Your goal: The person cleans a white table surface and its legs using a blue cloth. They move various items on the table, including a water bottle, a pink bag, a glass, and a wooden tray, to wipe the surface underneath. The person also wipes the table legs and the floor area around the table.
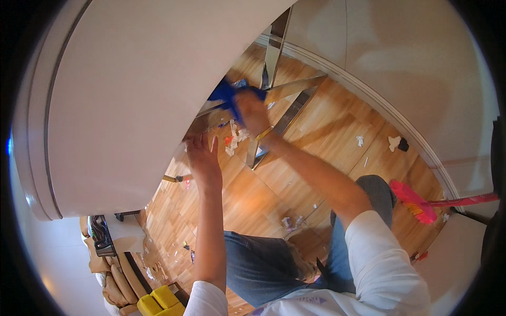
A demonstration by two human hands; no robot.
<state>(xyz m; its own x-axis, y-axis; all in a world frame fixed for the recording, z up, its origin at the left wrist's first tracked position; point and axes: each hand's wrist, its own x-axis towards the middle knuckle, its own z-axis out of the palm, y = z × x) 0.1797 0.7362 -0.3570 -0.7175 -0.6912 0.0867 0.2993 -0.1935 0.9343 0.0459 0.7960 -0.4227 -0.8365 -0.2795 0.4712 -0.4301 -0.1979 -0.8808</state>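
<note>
My right hand (251, 111), with a yellow band at the wrist, is blurred and grips a blue cloth (226, 96) beside the metal legs (276, 51) of a piece of furniture. Part of the cloth is hidden behind a large pale panel (130, 98). At the lower edge of that panel, my left hand (202, 158) rests with its fingers spread and nothing in its grasp; the fingertips are partly in shadow. Crumpled white paper scraps (234, 139) lie on the wood-look floor between the two hands.
A pink broom (414, 201) lies by the wall at the right. Crumpled litter (292, 223) and other scraps dot the floor. Metal crossbars (298, 85) stand near the baseboard (367, 89). Lower left are yellow cushioned blocks (162, 300) and a beige sofa (118, 282).
</note>
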